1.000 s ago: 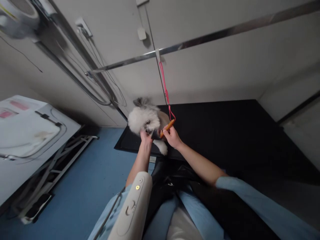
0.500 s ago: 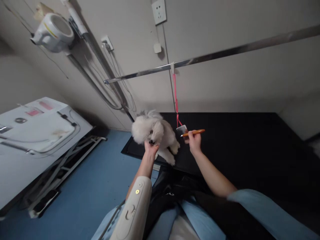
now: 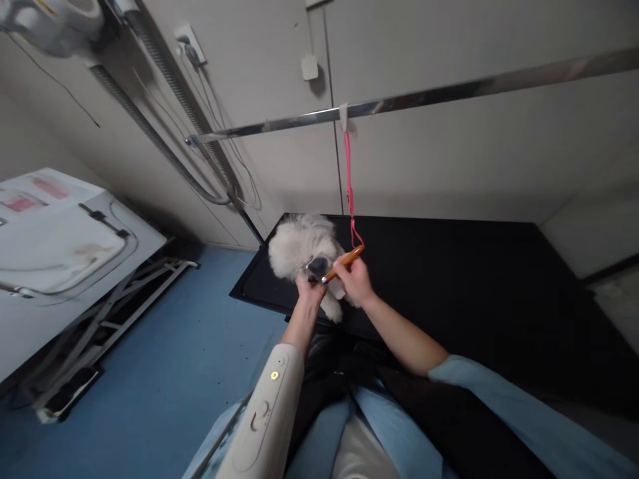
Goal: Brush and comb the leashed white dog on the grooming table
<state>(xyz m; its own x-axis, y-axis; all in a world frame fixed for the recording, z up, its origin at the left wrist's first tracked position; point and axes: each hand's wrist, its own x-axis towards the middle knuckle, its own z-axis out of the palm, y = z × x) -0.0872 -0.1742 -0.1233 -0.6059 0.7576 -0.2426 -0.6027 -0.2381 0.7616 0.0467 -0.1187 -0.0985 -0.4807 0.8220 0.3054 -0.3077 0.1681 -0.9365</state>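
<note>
A fluffy white dog [image 3: 294, 247] is at the left end of the black grooming table [image 3: 449, 279]. My left hand [image 3: 310, 293] is under its chin, fingers closed around the chin and largely hidden by fur. With my right hand [image 3: 353, 276] I grip the orange-brown wooden handle of a slicker brush [image 3: 344, 263]. The brush's dark, square head lies over the dog's face, close to my left hand; whether its pins touch the fur I cannot tell. Most of the dog's face is covered by the brush.
A pink loop leash [image 3: 349, 179] hangs from a metal bar [image 3: 279, 125] above the table, its lower end near the brush handle. A white tub [image 3: 60, 253] stands at left, with a dryer [image 3: 60, 26] and its hose on the wall. A pale device [image 3: 264, 412] lies along my left forearm.
My right hand has moved left with the slicker brush, from beside the dog to its face. The handle has tilted. My left hand stays at the chin, and the view has shifted slightly.
</note>
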